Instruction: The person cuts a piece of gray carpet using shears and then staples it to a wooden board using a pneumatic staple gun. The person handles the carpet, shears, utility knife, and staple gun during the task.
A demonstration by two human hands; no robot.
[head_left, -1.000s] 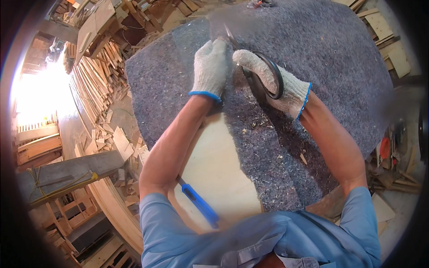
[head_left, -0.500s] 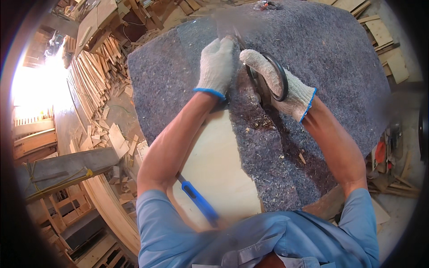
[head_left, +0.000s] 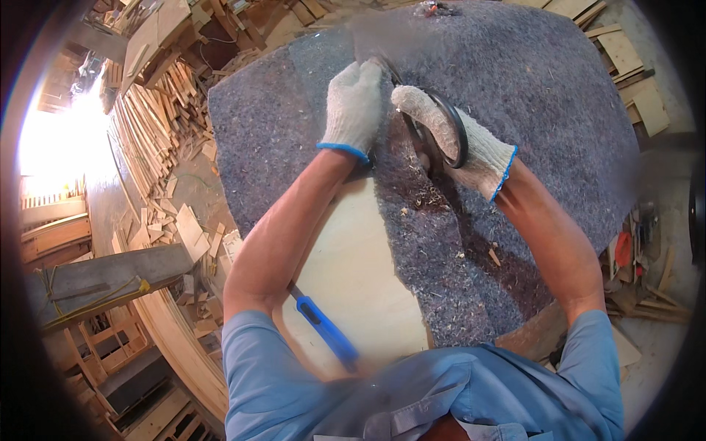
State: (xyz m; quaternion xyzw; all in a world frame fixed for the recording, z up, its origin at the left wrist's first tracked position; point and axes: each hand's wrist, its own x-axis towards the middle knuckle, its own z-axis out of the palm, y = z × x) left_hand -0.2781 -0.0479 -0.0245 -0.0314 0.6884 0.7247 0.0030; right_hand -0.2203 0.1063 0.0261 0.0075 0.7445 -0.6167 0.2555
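My left hand (head_left: 353, 106), in a white knit glove with a blue cuff, is closed on the edge of a grey-blue felt sheet (head_left: 551, 95). Just right of it, my gloved right hand (head_left: 478, 151) grips a large pair of scissors (head_left: 462, 134) by the black loop handles. The blades point away from me at the felt beside my left fingers; their tips are partly hidden. A cut strip of felt folds over below the scissors. Nearer me, a pale flat panel (head_left: 353, 257) shows, and on it lies a blue-handled utility knife (head_left: 327, 331), its blade end by my left forearm.
Wood shavings (head_left: 434, 198) are scattered on the felt. Long wood strips (head_left: 151, 125) and offcuts (head_left: 193, 231) pile up on the left. A grey beam (head_left: 110, 279) with yellow cord stands near left. Boards (head_left: 651, 103) lie on the right, and a small object (head_left: 432, 9) sits at the far felt edge.
The scissors look slightly more closed, and my right hand has shifted a little to the left. My left hand keeps its hold on the felt.
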